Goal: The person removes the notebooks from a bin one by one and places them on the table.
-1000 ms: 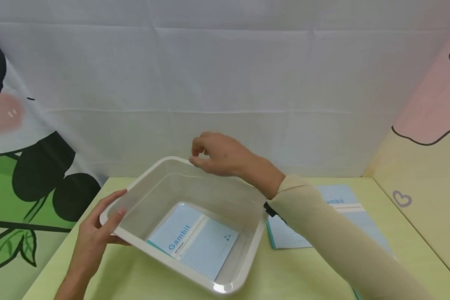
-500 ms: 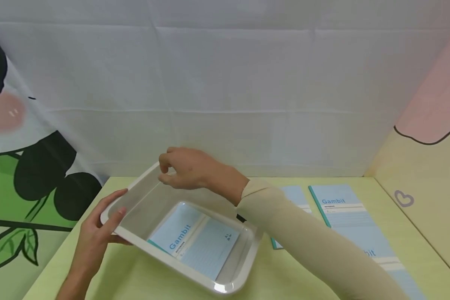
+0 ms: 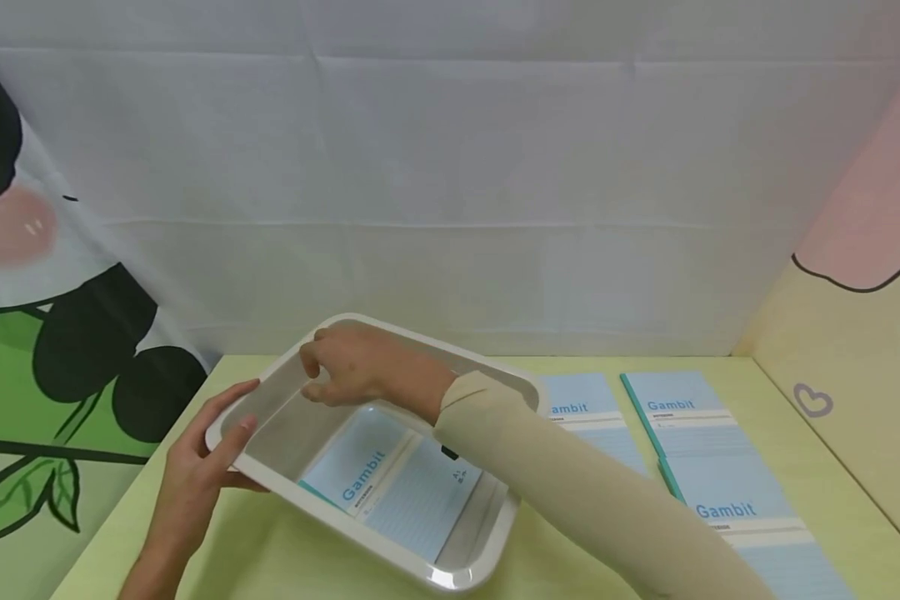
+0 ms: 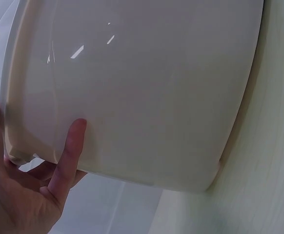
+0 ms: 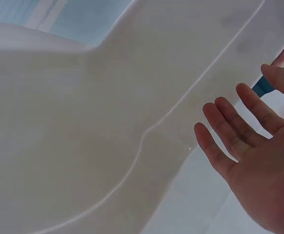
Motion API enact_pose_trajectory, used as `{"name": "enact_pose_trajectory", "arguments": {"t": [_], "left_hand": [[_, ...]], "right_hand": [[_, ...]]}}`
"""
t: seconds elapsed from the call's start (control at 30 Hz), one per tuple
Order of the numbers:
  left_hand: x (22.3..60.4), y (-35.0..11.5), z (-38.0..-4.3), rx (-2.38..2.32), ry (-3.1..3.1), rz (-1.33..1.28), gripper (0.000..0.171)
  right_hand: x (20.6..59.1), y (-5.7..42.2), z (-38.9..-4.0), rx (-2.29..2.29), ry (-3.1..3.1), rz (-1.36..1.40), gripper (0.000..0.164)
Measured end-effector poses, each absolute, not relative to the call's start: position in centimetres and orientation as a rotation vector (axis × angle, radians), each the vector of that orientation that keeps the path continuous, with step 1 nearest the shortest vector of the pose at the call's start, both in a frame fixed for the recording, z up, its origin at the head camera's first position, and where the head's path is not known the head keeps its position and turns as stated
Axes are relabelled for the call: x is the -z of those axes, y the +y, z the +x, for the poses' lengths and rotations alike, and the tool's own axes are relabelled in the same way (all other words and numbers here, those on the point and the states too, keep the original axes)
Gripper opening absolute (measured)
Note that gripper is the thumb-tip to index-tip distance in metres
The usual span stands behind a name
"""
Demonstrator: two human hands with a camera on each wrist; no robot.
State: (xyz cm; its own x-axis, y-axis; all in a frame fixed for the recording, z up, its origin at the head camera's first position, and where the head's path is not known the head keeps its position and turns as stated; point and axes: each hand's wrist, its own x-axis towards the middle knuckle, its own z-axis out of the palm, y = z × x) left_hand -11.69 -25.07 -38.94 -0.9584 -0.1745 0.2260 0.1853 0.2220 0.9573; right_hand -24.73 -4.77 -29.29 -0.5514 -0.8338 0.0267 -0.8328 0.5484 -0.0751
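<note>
A white plastic basin (image 3: 330,517) is tilted up, with a light-blue Gambit notebook (image 3: 401,504) lying on its bottom. My left hand (image 3: 191,467) grips the basin's left corner, thumb inside the rim and fingers below it. In the left wrist view, one finger of that hand lies along the glossy outer wall (image 4: 147,97). My right hand (image 3: 363,367) hangs over the basin's far left part, holding nothing. Its fingers look spread and loosely bent in the right wrist view, near the inner wall (image 5: 98,126). The right sleeve covers part of the basin's right side.
Several more blue notebooks lie on the pale yellow-green table to the right: one beside the basin (image 3: 588,404), partly behind the sleeve (image 3: 570,483), and others further right, including an overlapping notebook (image 3: 742,508). A white cloth (image 3: 450,167) hangs behind; a pink-and-cream printed panel (image 3: 855,350) borders the right.
My right hand has moved left and down, from over the basin's far rim to inside its outline. The sleeve has uncovered more notebooks on the right. The left hand and basin have hardly moved.
</note>
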Motion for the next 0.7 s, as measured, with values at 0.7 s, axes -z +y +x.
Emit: {"name": "enact_pose_trajectory", "arguments": {"t": [0.7], "left_hand": [[39.2,-24.7,-11.8,1.763,-2.231,0.002,0.047]], "right_hand": [[33.8,-6.1,-23.6,-0.005,2.729,-1.337,0.055]]}}
